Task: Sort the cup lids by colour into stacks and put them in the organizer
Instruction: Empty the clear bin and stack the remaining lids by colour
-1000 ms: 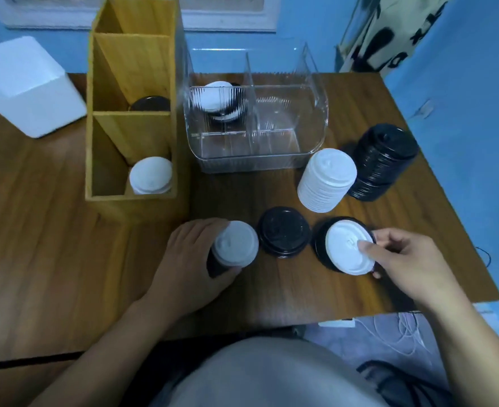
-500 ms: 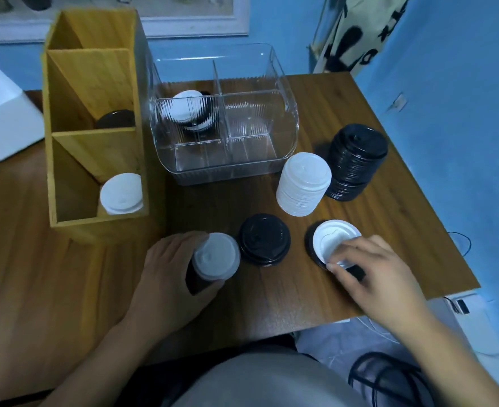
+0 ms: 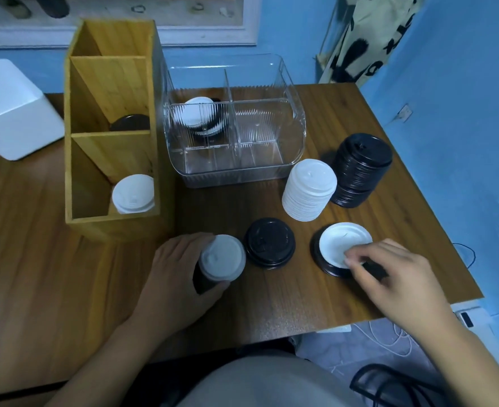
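My left hand (image 3: 172, 277) grips a small stack of lids (image 3: 220, 259), white on top and dark below, lying tilted on the table. My right hand (image 3: 389, 277) has its fingertips on a white lid (image 3: 339, 242) that sits upturned on a black lid (image 3: 320, 261); whether it pinches the rim is unclear. A lone black lid (image 3: 269, 243) lies between the two hands. Behind stand a white stack (image 3: 309, 190) and a black stack (image 3: 359, 168). The wooden organizer (image 3: 78, 171) holds a white lid (image 3: 133, 194) in front and a black lid (image 3: 129, 123) behind.
A clear plastic organizer (image 3: 296, 136) behind the lids holds white and black lids (image 3: 201, 116) in its left compartment. A white box (image 3: 10, 110) sits at the far left. The table's right edge (image 3: 436, 201) is near the black stack. Cables lie on the floor.
My right hand has shifted from the white lid's right side to its near edge, fingertips now on the rim. The left hand still holds its stack. The camera view has moved.
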